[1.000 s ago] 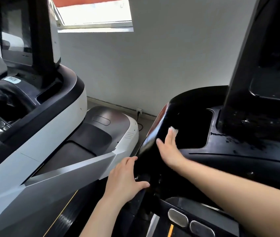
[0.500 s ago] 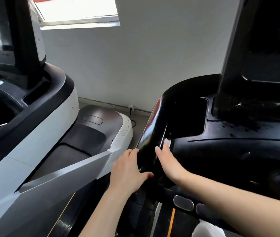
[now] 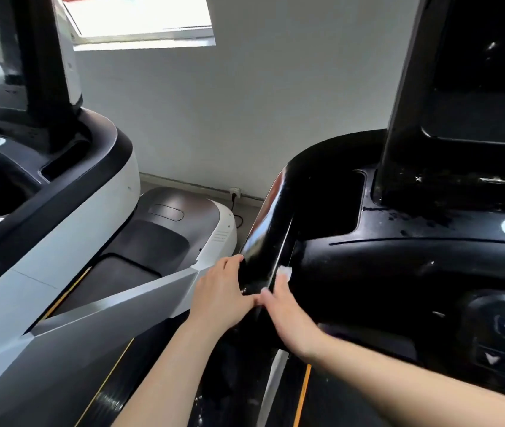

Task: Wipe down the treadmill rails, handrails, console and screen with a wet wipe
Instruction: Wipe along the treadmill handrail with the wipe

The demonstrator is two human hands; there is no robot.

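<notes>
Wet wipe (image 3: 285, 270), centre frame, a white scrap showing past the right hand's (image 3: 288, 315) fingertips, pressed flat against the inner face of the black handrail (image 3: 263, 238). Right grip: fingers extended, pressing the wipe, not curled round it. A second ago the wipe sat higher, at the cup pocket's (image 3: 331, 204) edge; it has slid down toward the camera. Left hand (image 3: 223, 291) lies open, still bracing the rail's outer side. Likely this rail is nearly done; console (image 3: 414, 266) and screen (image 3: 476, 72), right, remain. White treadmill (image 3: 75, 211) at left.
</notes>
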